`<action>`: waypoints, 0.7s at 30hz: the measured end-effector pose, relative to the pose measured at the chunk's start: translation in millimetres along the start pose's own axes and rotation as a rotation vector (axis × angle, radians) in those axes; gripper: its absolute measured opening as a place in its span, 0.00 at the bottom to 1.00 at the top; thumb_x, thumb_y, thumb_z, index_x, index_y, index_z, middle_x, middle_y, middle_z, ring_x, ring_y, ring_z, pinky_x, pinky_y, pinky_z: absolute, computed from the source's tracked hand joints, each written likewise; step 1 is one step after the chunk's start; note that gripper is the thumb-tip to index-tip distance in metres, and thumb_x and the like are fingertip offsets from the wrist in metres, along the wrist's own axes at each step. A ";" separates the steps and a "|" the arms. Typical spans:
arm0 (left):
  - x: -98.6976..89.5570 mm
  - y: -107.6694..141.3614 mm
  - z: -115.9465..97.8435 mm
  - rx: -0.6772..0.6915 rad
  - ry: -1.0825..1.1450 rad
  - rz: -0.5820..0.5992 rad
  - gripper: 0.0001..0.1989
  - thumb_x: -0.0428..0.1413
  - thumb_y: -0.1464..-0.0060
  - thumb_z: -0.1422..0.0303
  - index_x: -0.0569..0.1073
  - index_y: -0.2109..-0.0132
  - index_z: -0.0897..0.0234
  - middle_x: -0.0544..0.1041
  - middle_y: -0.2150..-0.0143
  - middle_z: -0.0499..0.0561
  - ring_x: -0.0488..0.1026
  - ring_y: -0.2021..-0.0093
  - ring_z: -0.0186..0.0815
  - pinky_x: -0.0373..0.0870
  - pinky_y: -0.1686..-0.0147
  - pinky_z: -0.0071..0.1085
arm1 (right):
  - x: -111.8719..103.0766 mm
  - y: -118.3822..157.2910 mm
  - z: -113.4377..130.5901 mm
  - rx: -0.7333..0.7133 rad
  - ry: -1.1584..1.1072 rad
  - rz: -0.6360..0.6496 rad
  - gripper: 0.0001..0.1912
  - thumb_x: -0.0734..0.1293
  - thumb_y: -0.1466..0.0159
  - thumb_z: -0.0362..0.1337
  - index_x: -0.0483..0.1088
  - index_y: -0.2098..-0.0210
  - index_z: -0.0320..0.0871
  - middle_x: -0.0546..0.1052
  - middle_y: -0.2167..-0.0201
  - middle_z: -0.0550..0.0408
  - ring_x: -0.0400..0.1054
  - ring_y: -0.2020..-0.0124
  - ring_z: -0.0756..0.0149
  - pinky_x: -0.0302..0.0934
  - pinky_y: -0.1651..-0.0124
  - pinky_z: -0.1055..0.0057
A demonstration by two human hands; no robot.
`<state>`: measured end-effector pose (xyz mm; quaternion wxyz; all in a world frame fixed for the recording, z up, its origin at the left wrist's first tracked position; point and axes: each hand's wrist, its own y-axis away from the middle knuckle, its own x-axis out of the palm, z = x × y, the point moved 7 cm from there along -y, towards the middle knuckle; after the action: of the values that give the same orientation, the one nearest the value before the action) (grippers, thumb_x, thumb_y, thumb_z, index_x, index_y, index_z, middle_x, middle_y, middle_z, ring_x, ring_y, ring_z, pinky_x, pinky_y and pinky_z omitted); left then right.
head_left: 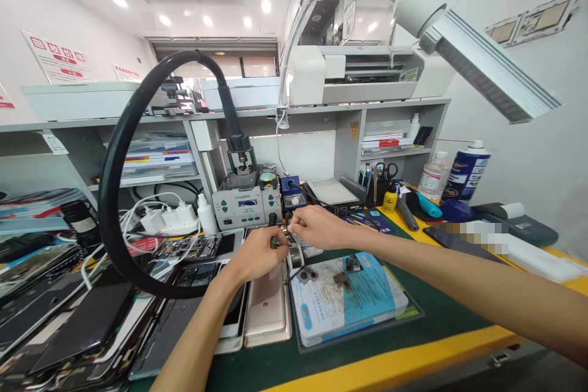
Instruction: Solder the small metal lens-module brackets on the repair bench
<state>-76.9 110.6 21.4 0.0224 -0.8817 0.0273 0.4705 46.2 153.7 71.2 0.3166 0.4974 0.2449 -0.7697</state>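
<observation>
My left hand [258, 252] is closed above a gold phone back [266, 303] at the middle of the bench. Its thumb and fingertips pinch at something small that I cannot make out. Close beside it, my right hand [319, 226] is also closed with bent fingertips, and what they grip is hidden. Small parts and a silvery cylinder [296, 257] lie just under the fingers. Below my right forearm is a stained blue-and-white box [351, 300], with a small brown flex part [341, 282] and a black camera-like module [353, 263] on it.
Stacked phones and phone parts [82, 318] fill the left side. A hot air station [248, 202] with a thick black hose [108, 196] arches there. Behind my right hand stands a tool holder [376, 187]. A spray can [466, 171] and clear bottle [433, 174] stand at right.
</observation>
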 end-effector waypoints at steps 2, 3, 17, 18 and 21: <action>1.0 -0.4 -0.3 0.005 -0.003 0.003 0.17 0.60 0.32 0.60 0.74 0.42 0.65 0.78 0.45 0.56 0.79 0.50 0.42 0.80 0.51 0.44 | -1.2 0.2 0.6 0.007 -0.002 -0.008 0.15 0.70 0.27 0.42 0.74 0.45 0.39 0.79 0.48 0.48 0.77 0.53 0.56 0.75 0.51 0.55; 1.6 -0.8 -0.3 0.013 -0.003 0.001 0.17 0.60 0.32 0.60 0.74 0.42 0.65 0.78 0.44 0.56 0.79 0.50 0.42 0.79 0.51 0.45 | -1.9 -0.1 0.9 0.010 -0.004 -0.013 0.16 0.70 0.27 0.42 0.75 0.45 0.39 0.79 0.48 0.48 0.77 0.53 0.56 0.75 0.51 0.55; 3.8 -3.0 1.2 0.040 -0.033 -0.012 0.17 0.60 0.33 0.60 0.75 0.43 0.65 0.78 0.45 0.55 0.79 0.50 0.42 0.79 0.50 0.45 | -0.7 -22.3 -5.6 -0.015 -0.040 -0.090 0.18 0.70 0.27 0.42 0.72 0.41 0.41 0.77 0.43 0.46 0.76 0.49 0.54 0.74 0.48 0.52; 3.7 -3.0 1.0 0.036 -0.035 -0.010 0.17 0.60 0.33 0.60 0.75 0.43 0.65 0.78 0.45 0.55 0.79 0.50 0.42 0.79 0.51 0.45 | -0.5 -23.8 -5.9 -0.017 -0.036 -0.092 0.18 0.70 0.27 0.42 0.72 0.41 0.41 0.77 0.43 0.46 0.76 0.49 0.54 0.74 0.48 0.52; 3.2 -2.9 1.1 0.025 -0.041 -0.010 0.17 0.60 0.33 0.60 0.75 0.43 0.65 0.78 0.45 0.55 0.79 0.50 0.42 0.79 0.51 0.45 | -0.4 -27.0 -5.9 -0.022 -0.021 -0.096 0.19 0.70 0.27 0.41 0.72 0.41 0.41 0.77 0.43 0.45 0.76 0.49 0.54 0.74 0.48 0.52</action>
<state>-75.9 113.4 18.2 0.0363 -0.8717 0.0281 0.4879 30.2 176.2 71.0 0.2871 0.4734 0.2734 -0.7866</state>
